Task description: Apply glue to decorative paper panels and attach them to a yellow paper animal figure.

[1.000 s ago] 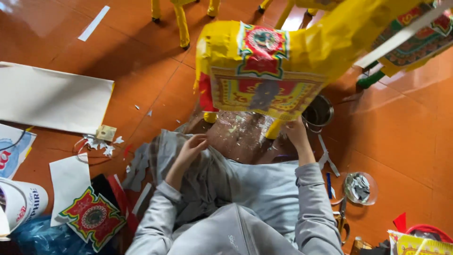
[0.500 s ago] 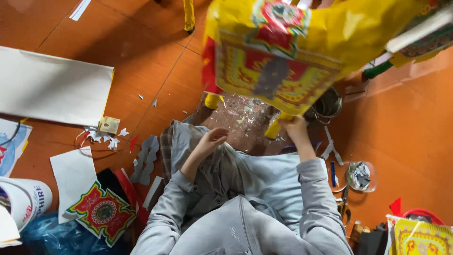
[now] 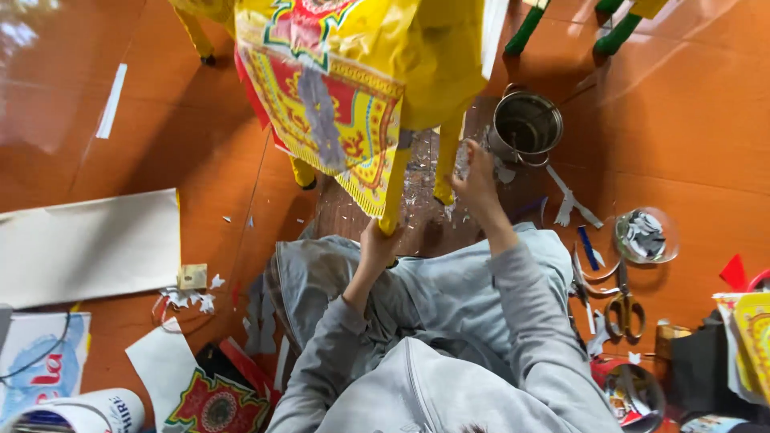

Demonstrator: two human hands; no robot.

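A yellow paper horse figure [image 3: 425, 56] with a red, green and yellow patterned saddle cloth [image 3: 329, 104] stands on the orange floor in front of me. My left hand [image 3: 375, 243] is closed around the foot of its near yellow leg [image 3: 395, 188]. My right hand [image 3: 475, 175] is closed on the neighbouring yellow leg [image 3: 447, 160], with a pale scrap at the fingertips. Both grey sleeves reach up from my lap. Under the figure lies a dark board [image 3: 417, 220] speckled with paper bits.
A metal pot [image 3: 525, 124] stands right of my right hand. Scissors [image 3: 622, 309], a blue strip and a glass bowl of scraps [image 3: 646, 236] lie to the right. A white sheet [image 3: 88, 244], cut scraps [image 3: 188, 298] and a patterned paper [image 3: 216, 405] lie at left. Green legs [image 3: 529, 28] stand behind.
My left hand has risen from my lap and taken hold of the near yellow leg. My right hand stays at the other leg. The view has tilted, bringing the figure closer.
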